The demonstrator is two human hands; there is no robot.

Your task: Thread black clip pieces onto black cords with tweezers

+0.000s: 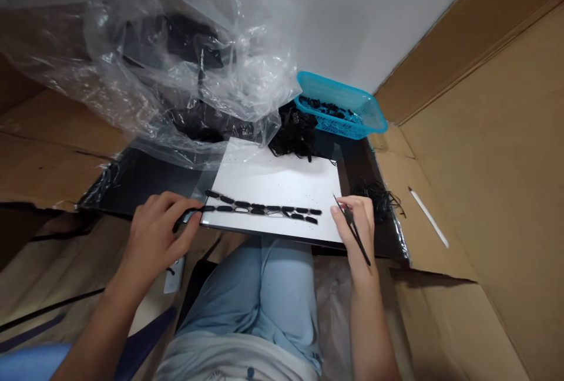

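Observation:
Two black segmented strips point(264, 208) lie side by side across a white sheet point(282, 178), and near their middle they touch or overlap. My left hand point(161, 225) is closed at the sheet's left edge, thumb and fingers pinching the left end of the lower strip. In my right hand point(358, 225), at the sheet's right side, are thin black tweezers point(359, 240). Their fine tips point up and left, apart from the strips. Whether the tips are spread or pressed together is too small to see.
A clear plastic bag point(198, 76) with black contents bulges at the back left. Behind the sheet sit a heap of black pieces point(294, 131) and a blue basket point(343, 128) holding more. Black threads point(376, 199) and a white pen point(428, 216) lie to the right, by cardboard walls point(493, 117).

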